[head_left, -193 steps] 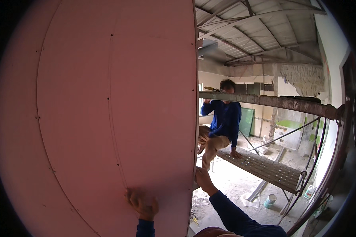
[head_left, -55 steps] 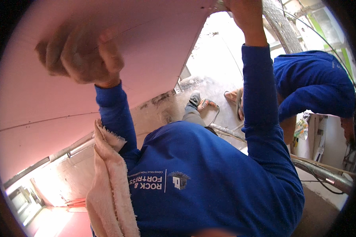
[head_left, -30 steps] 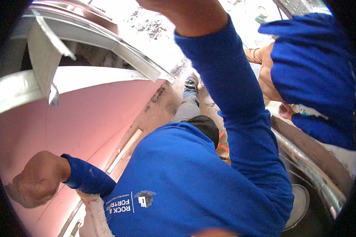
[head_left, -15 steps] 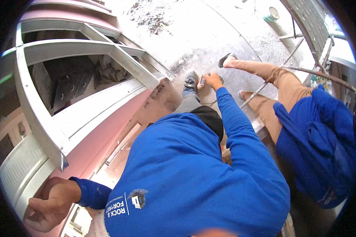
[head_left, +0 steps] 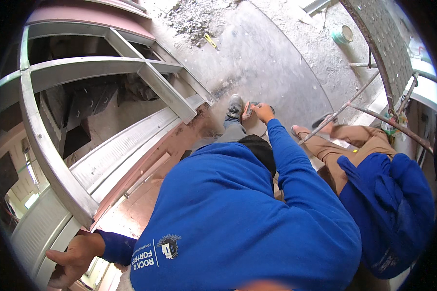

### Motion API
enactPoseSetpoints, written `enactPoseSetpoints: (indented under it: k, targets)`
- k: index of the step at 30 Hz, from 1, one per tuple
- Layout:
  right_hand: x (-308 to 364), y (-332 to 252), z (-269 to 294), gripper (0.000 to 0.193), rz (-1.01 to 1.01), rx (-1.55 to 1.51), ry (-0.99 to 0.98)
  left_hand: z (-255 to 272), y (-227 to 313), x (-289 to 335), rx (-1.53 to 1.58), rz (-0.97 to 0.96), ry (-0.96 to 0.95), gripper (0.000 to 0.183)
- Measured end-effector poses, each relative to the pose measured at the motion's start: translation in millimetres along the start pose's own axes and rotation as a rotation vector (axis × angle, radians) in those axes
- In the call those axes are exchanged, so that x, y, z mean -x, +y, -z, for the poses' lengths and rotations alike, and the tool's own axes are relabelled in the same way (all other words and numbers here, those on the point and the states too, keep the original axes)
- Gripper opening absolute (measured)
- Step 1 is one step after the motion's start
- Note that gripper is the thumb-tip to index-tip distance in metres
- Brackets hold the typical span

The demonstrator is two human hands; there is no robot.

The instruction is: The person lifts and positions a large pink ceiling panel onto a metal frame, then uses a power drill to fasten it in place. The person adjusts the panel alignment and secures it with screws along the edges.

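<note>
My right hand (head_left: 264, 113) reaches out in front of me, its fingers closed round an orange-and-dark hand tool (head_left: 248, 110). The tool is low, beside my dusty boot (head_left: 235, 106); its exact kind is too small to tell. At the lower left, my left hand (head_left: 75, 258) is beside a ribbed metal channel (head_left: 46, 230). Its thumb and fingers stand apart with nothing visible between them; whether they touch the channel I cannot tell. Above that hand, a frame of metal studs (head_left: 58, 150) curves upward.
At my right a co-worker in a blue top (head_left: 388, 208) crouches beside rusty scaffold pipes (head_left: 364, 94). A yellow-handled knife (head_left: 210, 40) lies ahead by rubble (head_left: 192, 22). A green-and-white bucket (head_left: 343, 34) is at the far right. Dark items (head_left: 90, 104) are behind the frame.
The view has shifted, and the yellow-handled knife shows more clearly. The co-worker's legs have folded closer into a crouch. My right hand keeps the tool by the boot.
</note>
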State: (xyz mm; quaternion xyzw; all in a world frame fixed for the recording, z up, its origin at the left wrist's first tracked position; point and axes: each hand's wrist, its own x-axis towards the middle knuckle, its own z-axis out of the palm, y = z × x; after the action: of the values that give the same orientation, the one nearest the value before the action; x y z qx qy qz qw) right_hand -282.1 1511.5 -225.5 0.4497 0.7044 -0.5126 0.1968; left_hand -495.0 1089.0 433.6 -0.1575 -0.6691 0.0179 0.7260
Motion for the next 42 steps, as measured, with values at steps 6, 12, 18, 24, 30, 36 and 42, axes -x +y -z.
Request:
enactPoseSetpoints:
  k: [6, 12, 18, 24, 30, 36, 42]
  targets:
    - [-19, -25, -6, 0.035, 0.011, 0.064, -0.006, -1, 6, -1, 0.09, 0.054, 0.024, 0.075]
    - [-26, -34, 13, 0.045, -0.069, 0.176, -0.094, -2, 12, -2, 0.061, 0.062, 0.074, 0.069]
    - [-63, -22, 15, 0.041, 0.123, 0.246, -0.014, 5, 30, 2, -0.109, 0.125, 0.073, 0.061]
    - [-83, -20, 5, 0.034, 0.162, 0.21, -0.065, 14, 31, -1, -0.514, -0.338, -0.127, 0.024]
    - [-85, -31, -8, 0.03, 0.182, 0.185, -0.096, 16, 28, -1, -0.243, -0.116, -0.088, 0.02]
    - [-93, -41, -17, 0.031, 0.164, 0.198, -0.125, 14, 34, -3, -0.066, 0.051, -0.053, 0.045]
    - [-93, -70, -14, 0.041, 0.128, 0.285, -0.156, 18, 36, -2, -0.05, 0.074, -0.072, 0.054]
